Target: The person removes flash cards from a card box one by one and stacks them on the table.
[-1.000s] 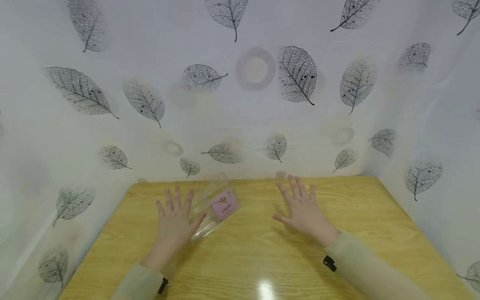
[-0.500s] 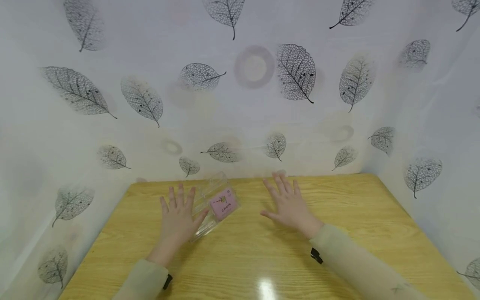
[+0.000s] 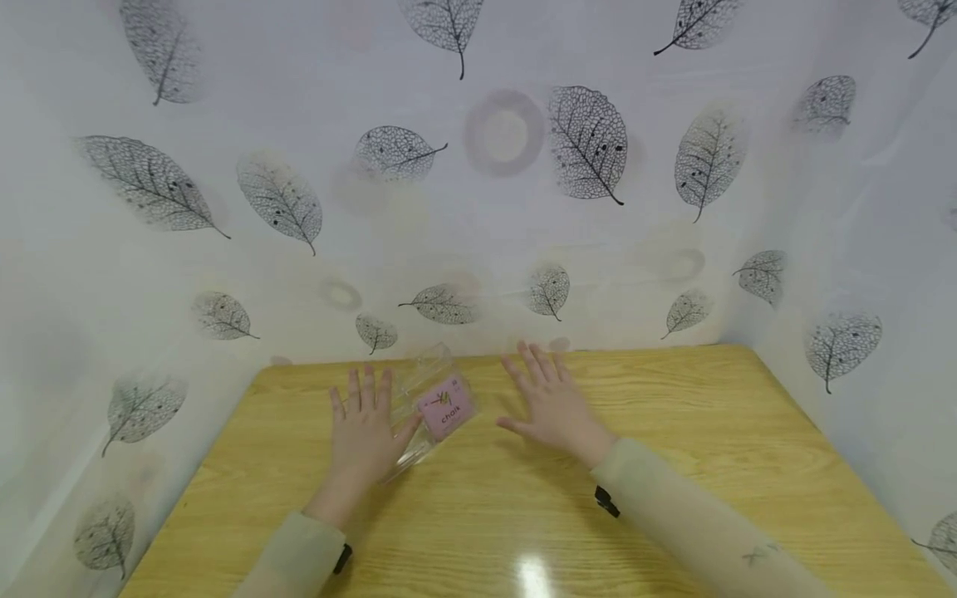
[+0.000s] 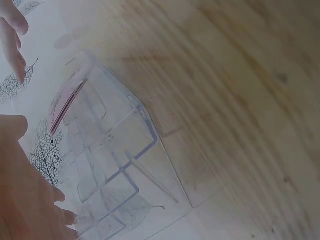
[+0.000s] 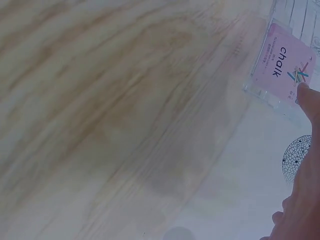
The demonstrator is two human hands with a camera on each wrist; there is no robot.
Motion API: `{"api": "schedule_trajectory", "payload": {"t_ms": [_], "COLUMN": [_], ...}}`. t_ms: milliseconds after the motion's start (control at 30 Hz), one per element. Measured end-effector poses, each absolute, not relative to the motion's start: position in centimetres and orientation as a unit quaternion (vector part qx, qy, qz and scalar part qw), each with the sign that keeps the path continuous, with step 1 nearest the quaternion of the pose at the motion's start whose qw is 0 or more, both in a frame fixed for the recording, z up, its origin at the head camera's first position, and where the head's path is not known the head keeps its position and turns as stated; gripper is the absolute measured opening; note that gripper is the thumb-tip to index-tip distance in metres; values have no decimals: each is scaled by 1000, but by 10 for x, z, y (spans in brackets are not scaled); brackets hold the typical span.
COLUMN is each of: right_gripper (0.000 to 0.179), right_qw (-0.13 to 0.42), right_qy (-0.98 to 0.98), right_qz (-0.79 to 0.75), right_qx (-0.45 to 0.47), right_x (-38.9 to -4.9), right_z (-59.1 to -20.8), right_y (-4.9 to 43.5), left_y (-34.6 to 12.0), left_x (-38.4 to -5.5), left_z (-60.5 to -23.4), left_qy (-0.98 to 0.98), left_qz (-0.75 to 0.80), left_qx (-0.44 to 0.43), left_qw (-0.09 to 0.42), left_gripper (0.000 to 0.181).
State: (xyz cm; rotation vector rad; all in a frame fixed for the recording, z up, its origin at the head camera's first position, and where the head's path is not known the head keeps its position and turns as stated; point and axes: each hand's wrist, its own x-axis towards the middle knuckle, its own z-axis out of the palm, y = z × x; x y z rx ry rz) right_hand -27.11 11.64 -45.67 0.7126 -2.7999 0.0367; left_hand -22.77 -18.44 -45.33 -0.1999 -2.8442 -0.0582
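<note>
Pale leaf-printed walls — cloth, perhaps — enclose a wood-grained table bearing a bright glint.

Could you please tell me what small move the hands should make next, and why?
Perhaps bring the right hand leftward to the clear holder with the pink chalk pack: a gap separates them, while the left hand is at the holder's opposite side.

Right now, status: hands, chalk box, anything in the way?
Left hand, right hand: fingers spread, no grip. Head view: chalk box at right end of clear organizer; left hand partly hides organizer.
</note>
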Motion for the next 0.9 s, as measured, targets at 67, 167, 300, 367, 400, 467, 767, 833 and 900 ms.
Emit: {"api": "schedule_trajectory", "payload": {"t_ms": [67, 167, 300, 367, 400, 467, 767, 833, 900], "right_gripper": [101, 102, 101, 101, 101, 101, 101, 101, 102], "right_qw": [122, 119, 118, 115, 112, 106, 118, 118, 119], "right_qy": [-961, -960, -959, -959, -959, -960, -958, -957, -957], "right_qz": [18, 25, 25, 23, 20, 16, 18, 15, 11], "right_qx": [248, 252, 257, 259, 258, 257, 262, 263, 265], "right_x": [-273, -276, -276, -276, -276, -276, -277, -277, -277], "right_z": [-457, -458, -457, -456, -455, -454, -454, -454, -454], "right_y": [112, 107, 101, 99, 98, 97, 95, 94, 93], "left_y": [-184, -184, -183, -182, -182, -182, -178, -176, -174], "left_x": [-228, -228, -228, -227, -227, -228, -232, -233, -233], "left_z": [-454, -455, -455, -455, -455, -456, -459, -459, -460], "left_qy": [-987, -986, -987, -987, -987, -986, -985, -984, -982], "left_qz": [-20, -17, -8, -5, -2, 1, 13, 18, 19], "left_qx": [-69, -68, -67, -69, -72, -79, -105, -111, -120], "left_qw": [147, 149, 144, 142, 143, 145, 139, 141, 143], "left_gripper": [91, 93, 94, 95, 95, 94, 94, 94, 94]}}
